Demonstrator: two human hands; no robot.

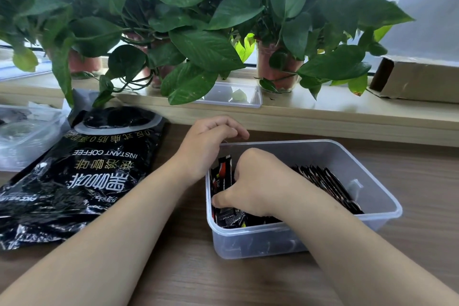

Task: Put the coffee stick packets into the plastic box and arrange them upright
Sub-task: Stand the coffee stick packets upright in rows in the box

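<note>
A clear plastic box [372,176] stands on the wooden table, right of centre. Black coffee stick packets [327,184] lean in a row along its right half, and more packets [229,216] lie loose at its near left corner. My left hand [211,141] curls over the box's far left rim. My right hand [250,181] is down inside the left half of the box, fingers curled into the packets there, with one packet [224,169] standing upright just beyond it. What the right fingers hold is hidden.
A large black instant-coffee bag [82,176] lies open on the table to the left. Clear lids and containers [22,136] sit at the far left. A clear container [233,95], potted plants [275,67] and a cardboard box [417,82] line the windowsill behind.
</note>
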